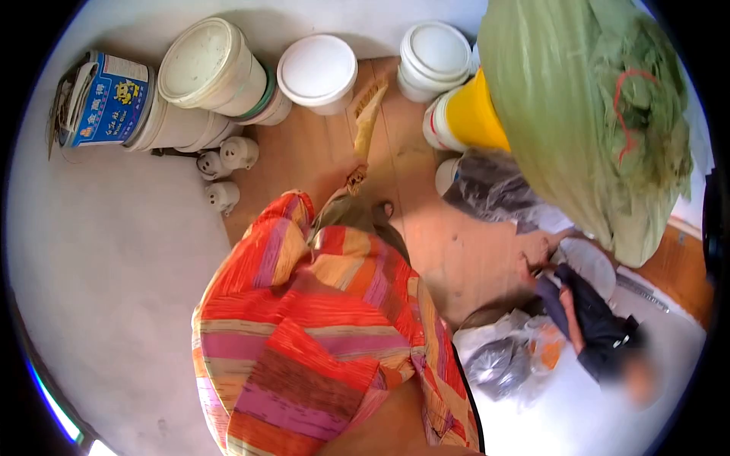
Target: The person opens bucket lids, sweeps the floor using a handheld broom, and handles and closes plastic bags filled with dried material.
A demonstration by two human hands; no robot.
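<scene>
A pale hand brush [366,125] with a light wooden handle and bristles at its far end points away from me over the floor. At the near end of its handle is my left hand [351,175], small and partly blurred, with its fingers closed round it. Below it are my olive trousers [346,213] and a foot [387,207]. The striped red, orange and purple garment [319,304] fills the middle. Bare skin shows at the bottom edge, but no fingers of my right hand are visible.
White lidded buckets [317,70] line the wall, beside a blue-labelled bucket [114,99]. Small white pots [228,171] stand left. A big green sack [563,99] and yellow bucket [475,114] are right. A person [585,315] sits near plastic bags [502,365].
</scene>
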